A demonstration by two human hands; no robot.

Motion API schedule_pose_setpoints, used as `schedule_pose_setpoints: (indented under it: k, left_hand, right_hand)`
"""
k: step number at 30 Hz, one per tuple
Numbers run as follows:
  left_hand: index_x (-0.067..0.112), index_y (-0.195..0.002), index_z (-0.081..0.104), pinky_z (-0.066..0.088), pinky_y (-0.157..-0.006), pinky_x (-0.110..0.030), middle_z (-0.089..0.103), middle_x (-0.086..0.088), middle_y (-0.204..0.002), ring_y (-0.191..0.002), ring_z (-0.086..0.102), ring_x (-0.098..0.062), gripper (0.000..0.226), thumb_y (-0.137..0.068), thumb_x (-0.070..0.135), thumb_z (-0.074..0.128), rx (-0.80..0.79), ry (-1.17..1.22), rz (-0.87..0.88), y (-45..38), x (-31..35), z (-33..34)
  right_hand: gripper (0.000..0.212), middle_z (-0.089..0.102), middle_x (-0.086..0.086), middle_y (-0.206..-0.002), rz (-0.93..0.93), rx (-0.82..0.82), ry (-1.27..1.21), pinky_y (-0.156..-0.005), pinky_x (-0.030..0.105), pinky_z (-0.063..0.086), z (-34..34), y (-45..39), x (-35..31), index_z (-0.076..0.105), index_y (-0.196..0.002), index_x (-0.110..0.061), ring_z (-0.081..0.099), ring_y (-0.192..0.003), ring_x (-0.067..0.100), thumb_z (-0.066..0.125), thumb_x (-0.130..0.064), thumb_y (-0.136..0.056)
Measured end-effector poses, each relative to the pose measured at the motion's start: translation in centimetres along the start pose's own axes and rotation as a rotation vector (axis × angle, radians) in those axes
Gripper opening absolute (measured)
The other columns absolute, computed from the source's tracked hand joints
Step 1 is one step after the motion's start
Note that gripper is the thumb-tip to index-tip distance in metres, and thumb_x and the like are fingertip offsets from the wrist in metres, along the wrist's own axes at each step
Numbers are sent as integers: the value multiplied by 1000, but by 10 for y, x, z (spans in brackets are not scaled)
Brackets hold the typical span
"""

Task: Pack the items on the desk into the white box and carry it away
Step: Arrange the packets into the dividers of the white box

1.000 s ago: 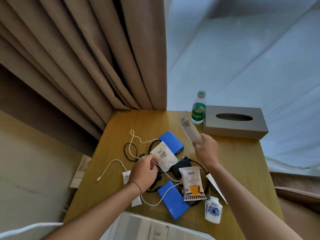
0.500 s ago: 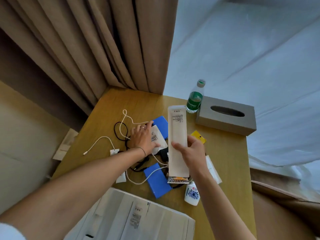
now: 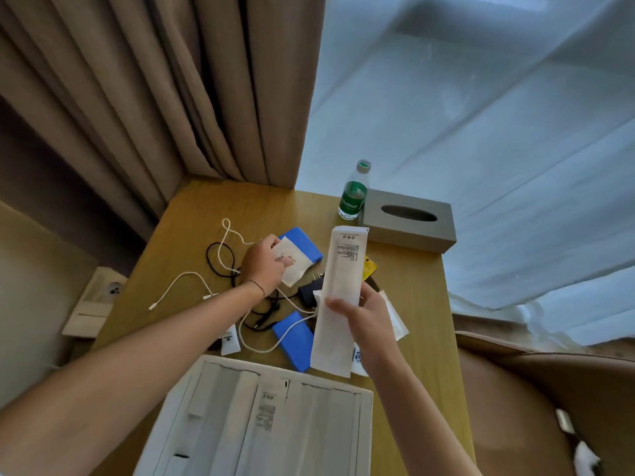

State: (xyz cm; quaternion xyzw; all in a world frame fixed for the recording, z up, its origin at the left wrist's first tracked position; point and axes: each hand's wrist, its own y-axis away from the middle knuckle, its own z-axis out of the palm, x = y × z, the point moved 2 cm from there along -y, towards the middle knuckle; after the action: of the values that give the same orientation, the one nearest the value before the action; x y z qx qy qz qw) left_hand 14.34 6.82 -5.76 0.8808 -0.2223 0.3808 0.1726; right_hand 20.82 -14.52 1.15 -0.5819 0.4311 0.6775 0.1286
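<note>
The white box (image 3: 275,424) lies at the desk's near edge. My right hand (image 3: 364,321) grips a long white paper packet (image 3: 340,286) and holds it upright above the desk's items. My left hand (image 3: 263,266) pinches a small white sachet (image 3: 292,266) that lies partly on a blue pack (image 3: 305,243). A second blue pack (image 3: 292,338), a white cable (image 3: 178,286), black cables (image 3: 220,259), a black charger (image 3: 307,292) and a small white tube (image 3: 229,341) lie scattered on the wooden desk (image 3: 412,286). A yellow packet (image 3: 369,269) peeks out behind the long packet.
A green-labelled water bottle (image 3: 354,194) and a grey tissue box (image 3: 409,219) stand at the desk's far right. Brown curtains (image 3: 171,97) hang behind the desk and a white sheer curtain (image 3: 481,132) to the right. A wall socket (image 3: 103,293) sits left of the desk.
My right hand has brought the long white packet from far over the desk back toward me, upright. My left hand has moved from the cables to the small sachet on the blue pack.
</note>
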Motion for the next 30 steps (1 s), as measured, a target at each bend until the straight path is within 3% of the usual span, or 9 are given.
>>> schedule_pose_setpoints:
  k: [5, 9, 11, 15, 18, 20, 23, 26, 30]
  left_hand:
    - [11, -92, 64, 60, -65, -37, 71, -2, -88, -82, 70, -23, 15, -84, 12, 76, 65, 345, -72, 34, 9, -37]
    - [12, -101, 68, 50, -53, -11, 72, -2, -93, -84, 70, -18, 16, -87, 11, 74, 57, 499, -74, 70, 15, -64]
    - [12, -103, 68, 53, -56, -13, 73, -1, -92, -84, 70, -16, 17, -87, 9, 73, 45, 563, -64, 89, 17, -78]
    - [20, -98, 65, 55, -58, -14, 71, 5, -90, -82, 69, -9, 17, -89, 7, 72, 0, 612, -24, 124, 17, -103]
    - [19, -99, 64, 53, -55, -11, 70, 7, -91, -80, 67, -4, 17, -89, 8, 72, -26, 650, -41, 146, 9, -117]
    - [20, -101, 64, 53, -55, -11, 70, 7, -93, -82, 68, -5, 16, -90, 11, 72, -54, 638, -44, 159, 0, -124]
    - [17, -102, 65, 56, -58, -15, 72, 1, -97, -87, 70, -12, 15, -90, 14, 73, -111, 596, -22, 176, -18, -131]
    - [18, -100, 65, 57, -60, -17, 73, -1, -97, -89, 71, -14, 14, -89, 12, 72, -148, 586, -18, 187, -34, -135]
    - [26, -100, 64, 56, -61, -16, 72, 2, -96, -88, 70, -10, 20, -90, 11, 72, -177, 602, -37, 200, -48, -138]
  right_hand:
    - [27, 72, -13, -103, -37, 42, 104, -69, 31, 54, 10, 39, 7, 64, -116, -40, 69, -94, 15, 70, -31, -91]
    - [16, 73, -20, -94, -80, 80, 187, -69, 32, 57, 18, 69, 11, 68, -107, -40, 70, -85, 7, 66, -34, -93]
    - [11, 74, -19, -91, -90, 105, 211, -67, 32, 59, 21, 83, 13, 72, -102, -35, 71, -81, 7, 67, -31, -94]
    - [13, 76, -11, -83, -135, 124, 256, -56, 18, 52, 26, 114, 16, 77, -99, -22, 73, -72, 7, 65, -24, -96]
    - [19, 77, 0, -83, -127, 120, 301, -60, 30, 57, 28, 135, 19, 77, -90, -13, 73, -71, 19, 62, -22, -98]
    - [24, 76, -2, -74, -120, 101, 362, -53, 29, 48, 31, 149, 25, 76, -79, -16, 66, -57, 20, 61, -22, -97]
    - [36, 54, -15, -47, -147, 134, 593, -46, 23, 30, 36, 168, 43, 58, -57, -27, 38, -42, 5, 60, -23, -93]
    - [36, 51, -8, -46, -106, 236, 904, -44, 22, 28, 41, 176, 69, 51, -55, -20, 35, -41, 8, 56, -26, -90]
    - [37, 50, -5, -54, -8, 306, 1088, -42, 20, 27, 51, 176, 90, 43, -57, -18, 39, -44, 6, 51, -22, -93]
